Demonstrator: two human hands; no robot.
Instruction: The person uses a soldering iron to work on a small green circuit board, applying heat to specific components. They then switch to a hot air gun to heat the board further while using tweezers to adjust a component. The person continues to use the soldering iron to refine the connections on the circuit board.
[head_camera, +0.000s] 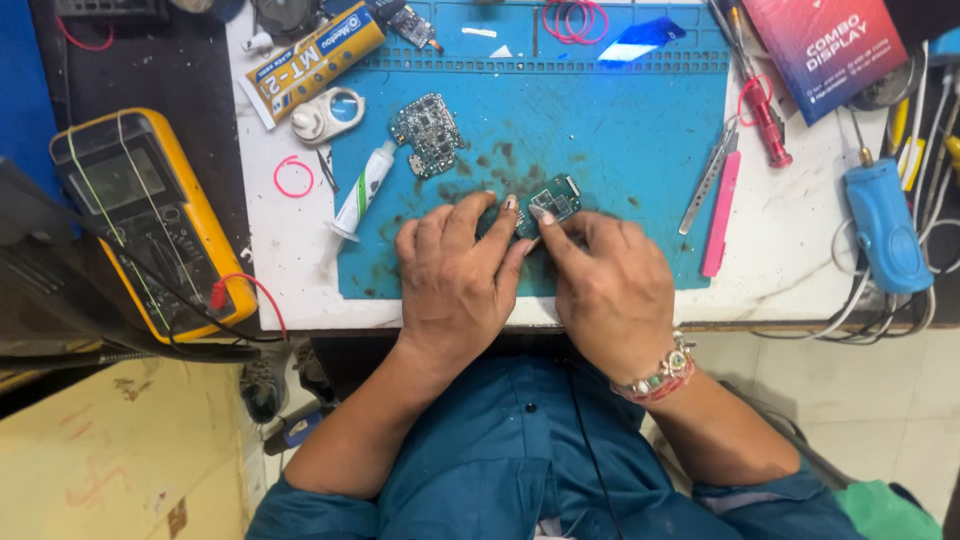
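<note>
Both my hands meet over a blue work mat (620, 150) on a white bench. My left hand (455, 270) and my right hand (605, 280) pinch a small green circuit board (553, 198) between thumbs and fingertips, just above the mat. Part of the board is hidden under my fingers. A second, larger circuit board (428, 133) lies loose on the mat to the upper left. My right wrist wears a beaded bracelet (660, 375).
A yellow multimeter (150, 220) sits left with red leads. A white syringe tube (362, 190), a yellow glue tube (310, 62), tweezers (708, 175), a pink pry tool (720, 212), a red screwdriver (762, 110) and a blue tool (885, 225) with cables surround the mat.
</note>
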